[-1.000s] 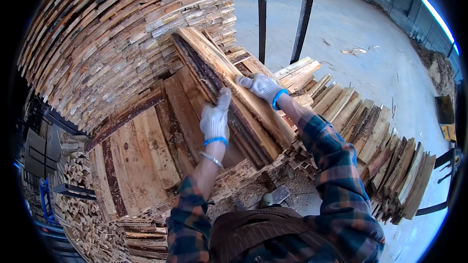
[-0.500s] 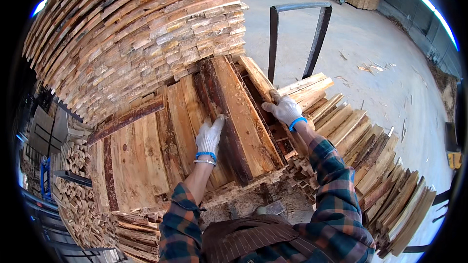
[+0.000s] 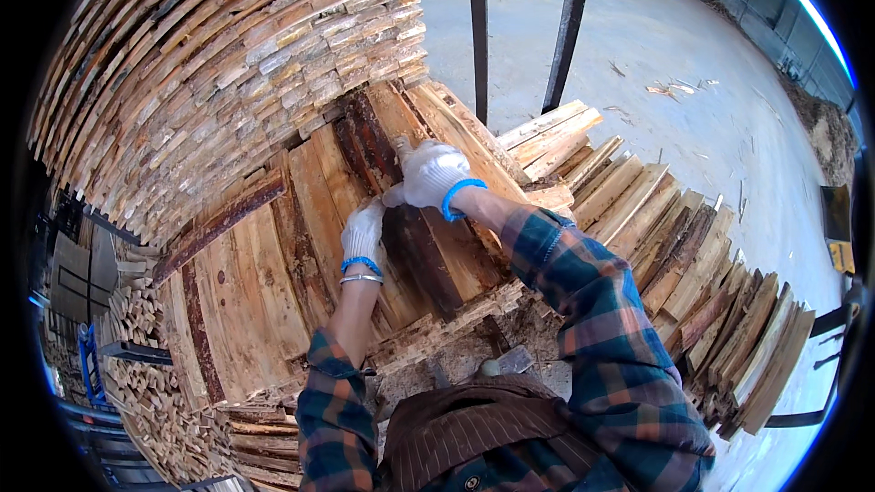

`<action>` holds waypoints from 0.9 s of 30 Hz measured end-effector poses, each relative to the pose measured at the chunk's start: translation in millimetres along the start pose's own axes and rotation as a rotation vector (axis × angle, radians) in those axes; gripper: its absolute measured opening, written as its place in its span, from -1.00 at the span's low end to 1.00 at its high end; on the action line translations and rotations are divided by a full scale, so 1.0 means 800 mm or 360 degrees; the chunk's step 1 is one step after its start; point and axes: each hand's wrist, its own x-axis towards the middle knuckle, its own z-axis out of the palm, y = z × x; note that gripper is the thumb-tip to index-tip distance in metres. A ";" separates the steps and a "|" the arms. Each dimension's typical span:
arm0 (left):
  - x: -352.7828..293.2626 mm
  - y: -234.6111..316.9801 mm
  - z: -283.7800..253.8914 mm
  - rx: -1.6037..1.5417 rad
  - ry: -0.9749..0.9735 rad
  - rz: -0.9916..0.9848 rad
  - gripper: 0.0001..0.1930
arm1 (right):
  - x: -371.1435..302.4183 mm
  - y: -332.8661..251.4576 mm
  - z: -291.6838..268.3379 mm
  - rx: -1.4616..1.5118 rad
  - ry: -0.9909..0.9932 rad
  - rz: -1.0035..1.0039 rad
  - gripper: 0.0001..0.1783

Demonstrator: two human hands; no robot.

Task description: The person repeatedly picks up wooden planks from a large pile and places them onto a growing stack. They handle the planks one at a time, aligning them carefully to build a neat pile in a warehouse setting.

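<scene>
My 2 gloved hands rest on the dark plank (image 3: 424,246) atop the stack: left hand (image 3: 363,232) flat, right hand (image 3: 433,173) curled over its end. Risk: pinched fingers if it slides.

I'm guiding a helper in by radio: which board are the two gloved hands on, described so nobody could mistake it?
Start at the tall wall of stacked planks; a flat layer of boards lies at its foot. The left hand and right hand rest on the dark board, almost black-brown with rough bark-like edges, between paler yellowish planks.
</scene>
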 end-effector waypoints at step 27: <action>0.081 -0.068 0.020 -0.0631 -0.0232 0.0241 -0.22 | 0.016 0.240 0.031 -0.0139 0.0327 0.0401 -0.53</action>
